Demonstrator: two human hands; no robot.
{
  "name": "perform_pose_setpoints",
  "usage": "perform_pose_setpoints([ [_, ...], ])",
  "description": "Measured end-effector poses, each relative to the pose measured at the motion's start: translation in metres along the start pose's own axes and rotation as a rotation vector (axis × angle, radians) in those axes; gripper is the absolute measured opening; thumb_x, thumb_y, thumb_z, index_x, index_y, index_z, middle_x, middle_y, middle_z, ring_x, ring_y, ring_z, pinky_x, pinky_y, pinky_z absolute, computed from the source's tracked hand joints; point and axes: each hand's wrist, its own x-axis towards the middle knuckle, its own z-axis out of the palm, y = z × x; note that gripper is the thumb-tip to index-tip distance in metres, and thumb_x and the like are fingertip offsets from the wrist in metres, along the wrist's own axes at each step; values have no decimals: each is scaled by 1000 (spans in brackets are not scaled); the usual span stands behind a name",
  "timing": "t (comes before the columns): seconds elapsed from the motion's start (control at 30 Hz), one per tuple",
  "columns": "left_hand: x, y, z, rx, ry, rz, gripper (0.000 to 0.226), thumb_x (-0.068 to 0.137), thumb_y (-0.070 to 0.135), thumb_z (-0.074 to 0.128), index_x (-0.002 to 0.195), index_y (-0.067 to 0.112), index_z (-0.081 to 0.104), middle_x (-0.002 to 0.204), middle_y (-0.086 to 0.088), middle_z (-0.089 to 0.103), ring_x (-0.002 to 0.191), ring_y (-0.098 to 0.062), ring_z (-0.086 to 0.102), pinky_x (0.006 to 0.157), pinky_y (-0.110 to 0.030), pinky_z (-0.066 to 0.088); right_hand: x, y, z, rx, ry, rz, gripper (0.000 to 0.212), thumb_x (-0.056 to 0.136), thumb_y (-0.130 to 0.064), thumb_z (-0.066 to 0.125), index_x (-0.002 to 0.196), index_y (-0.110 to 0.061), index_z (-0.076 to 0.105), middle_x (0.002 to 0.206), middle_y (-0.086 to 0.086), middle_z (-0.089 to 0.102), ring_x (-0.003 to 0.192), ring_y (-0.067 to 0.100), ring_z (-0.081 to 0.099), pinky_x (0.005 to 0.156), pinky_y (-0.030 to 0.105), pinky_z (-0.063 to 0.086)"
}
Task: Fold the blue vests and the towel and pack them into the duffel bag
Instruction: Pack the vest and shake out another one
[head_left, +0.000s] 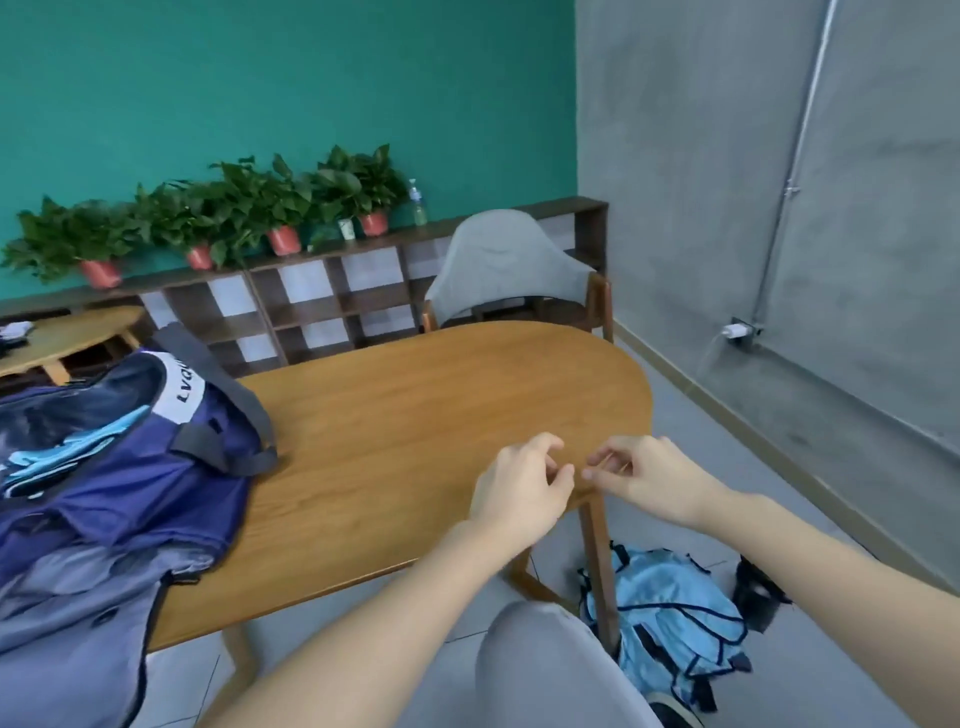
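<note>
The left hand (519, 488) and right hand (644, 478) are held together above the near right edge of the wooden worktop (415, 415). The fingers of both hands are loosely curled, and the fingertips of the two hands nearly meet. Neither grip has hold of any item; no fabric is visible between the fingers.

The duffel bag (119, 467) lies on the left end of the worktop. It is navy blue with a white panel carrying dark lettering, and its top is unzipped. A grey carry strap (244, 415) arches over the bag and drops onto the worktop surface. Light blue fabric with dark trim, a blue vest (67, 452), is visible inside the bag opening. A grey garment (72, 613) hangs over the near left edge of the worktop, touching the bag.

A pile of light blue vests (675, 618) with dark edging lies on the floor at lower right, beside and behind a worktop leg (597, 561). A dark object rests on the floor just beside the pile; its type cannot be determined.

A grey upholstered chair (509, 270) stands at the far side of the worktop. Potted plants (218, 218) line the top of a low shelf unit (322, 296) against the teal wall. The towel cannot be identified with certainty.
</note>
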Motion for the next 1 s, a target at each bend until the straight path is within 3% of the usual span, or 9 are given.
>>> perform_pose_setpoints([
  [0.13,4,43,65,-43,-134,83,34,99,44,53,130,31,57,108,13,70,80,-12,61,63,-30,46,-39,67,-17,49,57,129,22,90,-52,66,95,-31,69,82,-12,69,81,4,64,75,24,49],
  [0.33,9,59,168,-52,-319,29,34,96,42,57,127,29,59,100,7,71,102,-19,61,82,-38,55,-72,159,3,66,-14,331,19,88,-45,68,93,-27,71,83,-12,70,84,10,65,72,19,46],
  [0.43,14,49,214,-56,-409,-72,35,95,41,57,127,28,59,104,2,70,109,-20,57,88,-37,53,-75,199,29,101,-67,434,22,88,-50,66,89,-28,69,86,-7,71,85,14,66,74,28,55],
  [0.57,27,30,260,-66,-460,-173,38,96,36,59,132,23,59,111,-2,68,97,-19,61,83,-32,52,-66,247,69,146,-136,541,19,90,-44,65,83,-27,67,85,-1,70,83,18,66,73,30,54],
  [0.7,41,3,304,-33,-515,-247,42,97,33,60,136,19,57,113,-4,69,104,-24,64,86,-35,55,-46,293,108,153,-202,611,17,90,-43,61,87,-27,68,88,-5,69,84,14,65,78,34,57],
  [0.83,65,-19,343,6,-565,-303,47,97,37,60,140,20,52,123,-6,65,114,-26,61,85,-34,50,-18,337,142,137,-259,673,19,90,-37,57,87,-21,68,87,1,69,83,23,65,76,38,56],
  [1.0,105,-28,389,26,-605,-290,48,98,42,59,140,22,51,123,-3,66,114,-26,62,87,-39,54,9,384,173,106,-294,720,16,93,-31,49,91,-24,63,96,0,67,86,23,65,80,43,59],
])
